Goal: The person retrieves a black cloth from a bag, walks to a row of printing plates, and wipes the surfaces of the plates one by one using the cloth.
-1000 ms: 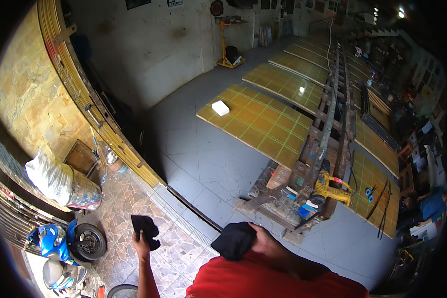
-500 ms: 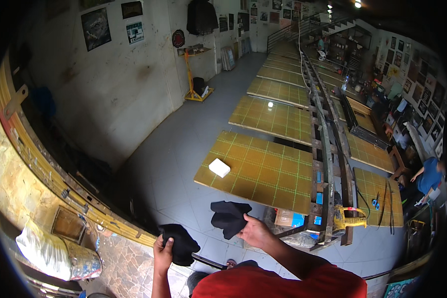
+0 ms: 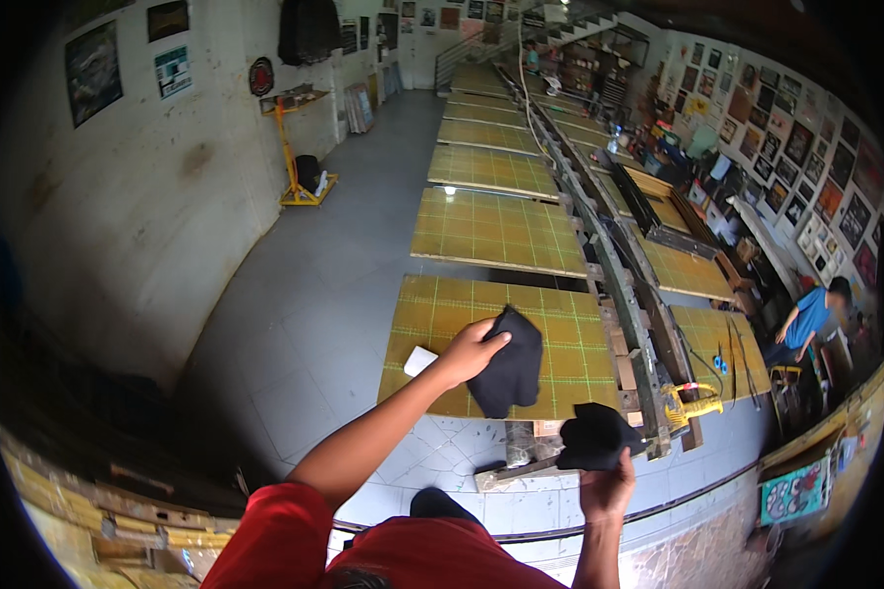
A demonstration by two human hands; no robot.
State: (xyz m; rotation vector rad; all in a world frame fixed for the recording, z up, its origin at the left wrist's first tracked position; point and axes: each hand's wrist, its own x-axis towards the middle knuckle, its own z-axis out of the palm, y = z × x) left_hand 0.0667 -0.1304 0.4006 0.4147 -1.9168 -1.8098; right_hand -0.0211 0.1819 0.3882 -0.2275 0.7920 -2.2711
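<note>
My left hand (image 3: 476,350) pinches a black piece of cloth (image 3: 513,368) by its edge. This cloth hangs over the near part of a yellow board (image 3: 437,299) marked with green grid lines. Lower and to the right, my right hand (image 3: 607,488) grips a second, bunched black piece of cloth (image 3: 591,439), just past the board's near right corner. A white block (image 3: 419,361) lies on the board by my left forearm, which partly hides it. Whether either cloth touches the board, I cannot tell.
More yellow boards (image 3: 496,231) run away in a row beside a long metal rail (image 3: 609,265). A yellow-handled tool (image 3: 692,404) sits at the rail's near end. Blue-handled scissors (image 3: 720,364) lie on a board to the right. A person in blue (image 3: 803,322) stands beyond.
My view has turned to the right. My left hand has lifted its cloth forward over the near board, and my right hand has swung to the right with its cloth.
</note>
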